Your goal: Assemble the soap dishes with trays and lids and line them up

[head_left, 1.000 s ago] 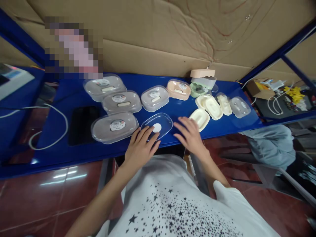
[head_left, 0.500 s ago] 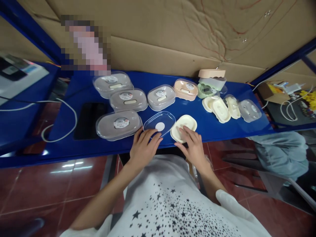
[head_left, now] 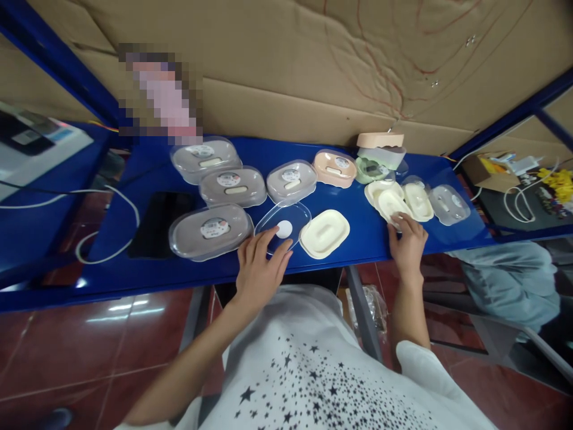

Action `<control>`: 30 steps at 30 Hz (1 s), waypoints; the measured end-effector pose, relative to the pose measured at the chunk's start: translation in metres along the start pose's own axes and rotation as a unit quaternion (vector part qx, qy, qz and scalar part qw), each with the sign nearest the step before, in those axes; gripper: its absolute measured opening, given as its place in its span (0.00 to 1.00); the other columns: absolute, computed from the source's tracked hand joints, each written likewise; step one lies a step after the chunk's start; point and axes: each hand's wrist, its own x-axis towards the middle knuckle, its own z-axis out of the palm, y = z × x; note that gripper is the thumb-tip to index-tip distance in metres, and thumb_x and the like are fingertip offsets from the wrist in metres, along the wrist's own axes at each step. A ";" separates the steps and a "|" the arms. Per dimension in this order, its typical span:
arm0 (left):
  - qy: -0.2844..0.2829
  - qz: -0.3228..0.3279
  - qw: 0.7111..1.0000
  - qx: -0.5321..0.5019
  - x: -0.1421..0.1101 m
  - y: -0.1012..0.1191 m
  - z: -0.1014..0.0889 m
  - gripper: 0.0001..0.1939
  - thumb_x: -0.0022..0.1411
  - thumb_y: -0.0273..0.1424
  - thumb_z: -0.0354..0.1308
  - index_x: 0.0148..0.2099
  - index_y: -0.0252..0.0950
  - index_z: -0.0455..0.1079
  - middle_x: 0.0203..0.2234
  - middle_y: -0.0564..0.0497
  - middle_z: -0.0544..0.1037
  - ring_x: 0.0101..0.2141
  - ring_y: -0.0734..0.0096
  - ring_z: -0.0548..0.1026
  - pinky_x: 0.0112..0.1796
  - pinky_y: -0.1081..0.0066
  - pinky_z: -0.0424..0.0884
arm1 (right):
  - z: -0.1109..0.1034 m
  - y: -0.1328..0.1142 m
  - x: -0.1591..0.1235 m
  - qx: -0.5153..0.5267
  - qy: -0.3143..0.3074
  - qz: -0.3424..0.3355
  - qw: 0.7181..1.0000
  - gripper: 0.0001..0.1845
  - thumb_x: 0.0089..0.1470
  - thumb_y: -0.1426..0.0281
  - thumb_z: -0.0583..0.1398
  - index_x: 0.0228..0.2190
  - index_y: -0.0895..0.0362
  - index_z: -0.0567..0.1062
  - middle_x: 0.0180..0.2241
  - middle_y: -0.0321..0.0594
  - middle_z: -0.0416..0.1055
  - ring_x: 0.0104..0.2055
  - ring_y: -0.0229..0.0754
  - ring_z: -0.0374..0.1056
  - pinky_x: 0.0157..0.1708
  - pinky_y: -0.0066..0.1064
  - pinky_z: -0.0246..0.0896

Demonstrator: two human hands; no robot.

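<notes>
Light is moderate and even; pale streaks of glare cross the floor (head_left: 134, 352) before the surface's (head_left: 362, 242) front left corner, where a white glint sits. Highlights line the clear lid (head_left: 296, 216). Wide-angle distortion bends the margins; things past the right edge look soft.

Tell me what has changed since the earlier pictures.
The cream tray moved left to beside the clear lid. The right hand let go of it and moved right, to the near edge of another cream piece. The left hand stayed at the clear lid; the lidded boxes stayed put.
</notes>
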 end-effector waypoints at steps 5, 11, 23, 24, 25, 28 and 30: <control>-0.040 0.000 0.999 0.030 0.009 0.004 -0.004 0.12 0.75 0.29 0.60 0.58 0.40 0.76 0.63 0.35 0.75 0.59 0.42 0.76 0.56 0.41 0.71 | -0.020 -0.012 -0.027 0.018 -0.020 -0.047 0.999 0.16 0.69 0.65 0.57 0.51 0.50 0.82 0.55 0.45 0.81 0.58 0.57 0.74 0.61 0.55 0.59; -0.050 -0.008 0.997 0.062 0.021 0.006 -0.002 0.13 0.75 0.29 0.59 0.59 0.42 0.76 0.65 0.37 0.75 0.58 0.41 0.76 0.56 0.38 0.70 | -0.030 0.000 -0.018 -0.019 -0.004 -0.011 1.000 0.22 0.66 0.73 0.53 0.53 0.51 0.82 0.59 0.49 0.78 0.61 0.60 0.71 0.61 0.59 0.59; -0.022 0.039 0.998 0.054 0.016 0.000 0.001 0.12 0.75 0.28 0.60 0.57 0.38 0.76 0.59 0.36 0.79 0.54 0.48 0.78 0.53 0.49 0.71 | 0.009 -0.026 0.138 -0.017 -0.034 -0.088 0.995 0.30 0.73 0.56 0.58 0.69 0.56 0.70 0.72 0.59 0.61 0.71 0.63 0.60 0.65 0.56 0.56; -0.021 0.045 0.997 0.058 0.016 0.001 0.001 0.11 0.75 0.28 0.60 0.57 0.38 0.76 0.58 0.37 0.79 0.54 0.48 0.78 0.53 0.50 0.71 | 0.011 -0.023 0.156 -0.020 -0.042 -0.077 0.996 0.32 0.73 0.56 0.58 0.70 0.57 0.68 0.74 0.62 0.58 0.73 0.64 0.59 0.65 0.55 0.56; -0.020 0.049 0.997 0.060 0.017 0.001 0.000 0.11 0.75 0.28 0.60 0.56 0.38 0.76 0.58 0.37 0.79 0.53 0.49 0.78 0.52 0.50 0.71 | 0.013 -0.021 0.174 -0.019 -0.052 -0.062 0.997 0.34 0.72 0.56 0.59 0.71 0.59 0.66 0.75 0.65 0.55 0.74 0.64 0.57 0.65 0.55 0.56; -0.014 0.051 0.997 0.056 0.017 0.000 0.000 0.10 0.74 0.28 0.60 0.55 0.37 0.76 0.57 0.37 0.80 0.53 0.50 0.79 0.52 0.51 0.71 | 0.021 -0.017 0.219 0.004 -0.109 -0.046 0.993 0.41 0.70 0.56 0.61 0.74 0.61 0.60 0.76 0.69 0.50 0.76 0.67 0.52 0.64 0.56 0.55; -0.009 0.049 0.997 0.054 0.017 -0.001 -0.001 0.09 0.74 0.28 0.61 0.54 0.37 0.77 0.57 0.38 0.81 0.53 0.50 0.79 0.52 0.52 0.71 | 0.027 -0.017 0.238 0.018 -0.138 -0.067 0.988 0.39 0.69 0.58 0.63 0.72 0.64 0.65 0.72 0.70 0.58 0.74 0.66 0.56 0.64 0.56 0.55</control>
